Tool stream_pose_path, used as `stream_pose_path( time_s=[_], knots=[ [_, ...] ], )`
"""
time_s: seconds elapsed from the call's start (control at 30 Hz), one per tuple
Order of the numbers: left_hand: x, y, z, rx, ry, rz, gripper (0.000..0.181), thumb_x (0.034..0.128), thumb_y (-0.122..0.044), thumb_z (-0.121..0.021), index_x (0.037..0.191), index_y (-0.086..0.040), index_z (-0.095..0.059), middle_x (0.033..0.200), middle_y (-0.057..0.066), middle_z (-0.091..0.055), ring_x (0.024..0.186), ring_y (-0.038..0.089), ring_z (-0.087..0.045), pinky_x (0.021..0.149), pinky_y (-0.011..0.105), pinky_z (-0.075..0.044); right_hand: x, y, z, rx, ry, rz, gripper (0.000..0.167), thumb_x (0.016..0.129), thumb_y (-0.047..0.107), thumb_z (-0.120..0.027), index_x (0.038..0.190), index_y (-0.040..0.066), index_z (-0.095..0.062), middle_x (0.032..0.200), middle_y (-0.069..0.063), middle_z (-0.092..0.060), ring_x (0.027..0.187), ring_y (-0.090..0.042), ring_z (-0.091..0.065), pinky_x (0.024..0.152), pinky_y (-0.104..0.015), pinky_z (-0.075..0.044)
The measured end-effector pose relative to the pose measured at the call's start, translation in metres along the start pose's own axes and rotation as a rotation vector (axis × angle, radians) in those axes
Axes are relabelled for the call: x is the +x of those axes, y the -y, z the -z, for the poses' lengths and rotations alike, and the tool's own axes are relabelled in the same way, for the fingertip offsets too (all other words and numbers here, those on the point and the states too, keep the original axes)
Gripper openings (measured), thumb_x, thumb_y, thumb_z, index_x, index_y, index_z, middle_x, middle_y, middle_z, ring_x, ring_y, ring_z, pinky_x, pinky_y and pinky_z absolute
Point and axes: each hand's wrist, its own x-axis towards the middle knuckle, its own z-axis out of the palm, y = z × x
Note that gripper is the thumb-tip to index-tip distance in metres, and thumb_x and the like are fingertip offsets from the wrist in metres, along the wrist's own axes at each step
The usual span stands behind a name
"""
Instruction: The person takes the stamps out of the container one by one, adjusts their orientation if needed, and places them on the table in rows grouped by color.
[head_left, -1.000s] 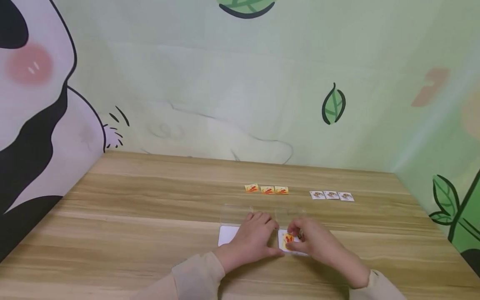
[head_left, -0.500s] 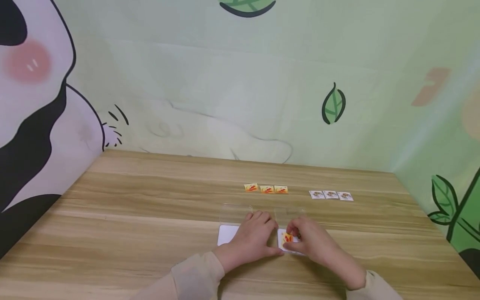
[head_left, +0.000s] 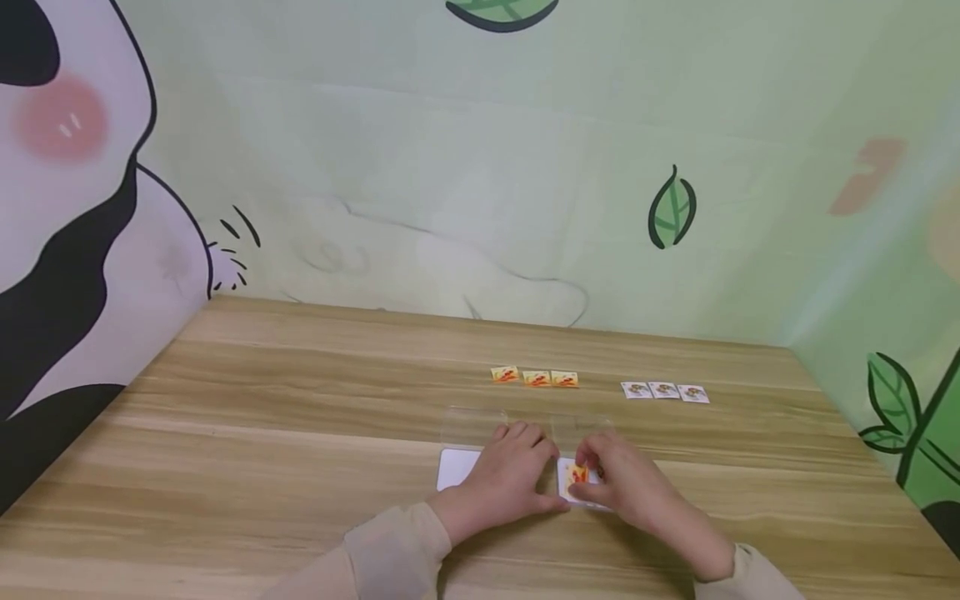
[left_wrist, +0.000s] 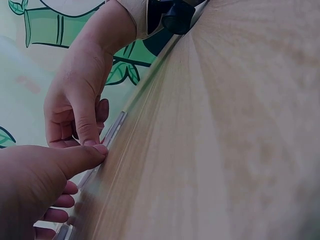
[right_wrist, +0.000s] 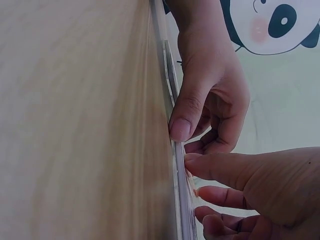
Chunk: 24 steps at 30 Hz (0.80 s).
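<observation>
My right hand [head_left: 630,479] pinches a small orange-and-yellow picture card [head_left: 577,474] between thumb and index finger. The card lies on the white base of a clear-lidded flat case [head_left: 564,479], and a bit of brown print shows under the fingers. My left hand [head_left: 506,471] rests across the gap between this case and a second one [head_left: 455,467], partly covering the second. Its thumb touches the near left corner of the right case. In the left wrist view, the left thumb [left_wrist: 82,159] almost meets the right hand [left_wrist: 82,95] at the case edge.
Three orange picture cards [head_left: 536,378] lie in a row farther back on the wooden table [head_left: 300,500]. To their right are three white cards with brown pictures [head_left: 664,390]. Both cases' transparent lids [head_left: 581,429] lie folded back. A painted wall [head_left: 375,167] borders the far edge.
The right thumb has shifted slightly left over the near end of the orange card. The left hand stays in place. The head view has tilted slightly.
</observation>
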Motion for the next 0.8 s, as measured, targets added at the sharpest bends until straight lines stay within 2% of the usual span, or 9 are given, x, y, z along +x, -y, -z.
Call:
stream_pose_path(
  time_s=[0.37,0.63,0.8],
  knots=[
    [0.001,0.0004,-0.0014,0.011,0.005,-0.005,0.058,0.0754,-0.062,-0.07,0.113,-0.017,-0.063,0.123,-0.001,-0.057,0.119,0.018,-0.05,0.106,0.042,-0.04,-0.0026,-0.0017,0.002,-0.007,-0.026,0.061,0.022,0.077,0.016,-0.077,0.087,0.014,-0.058,0.081,0.004,-0.051,0.07,-0.008,-0.043,0.06,-0.02,-0.037],
    [0.0008,0.0015,-0.0021,0.012,0.0,-0.013,0.058,0.0759,-0.062,-0.07,0.113,-0.017,-0.064,0.122,-0.001,-0.057,0.118,0.018,-0.05,0.105,0.041,-0.04,-0.0004,-0.0013,0.0013,0.026,-0.024,0.028,0.014,0.08,0.012,-0.074,0.087,0.012,-0.062,0.08,0.003,-0.054,0.069,-0.009,-0.046,0.06,-0.019,-0.039],
    [0.0004,0.0012,-0.0015,0.007,0.002,-0.013,0.057,0.0761,-0.061,-0.07,0.112,-0.017,-0.064,0.122,-0.001,-0.057,0.119,0.018,-0.05,0.105,0.042,-0.04,0.0004,-0.0022,0.0004,0.026,-0.036,0.037,0.012,0.08,0.009,-0.074,0.087,0.011,-0.064,0.081,0.004,-0.055,0.068,-0.007,-0.047,0.061,-0.018,-0.04]
  ],
)
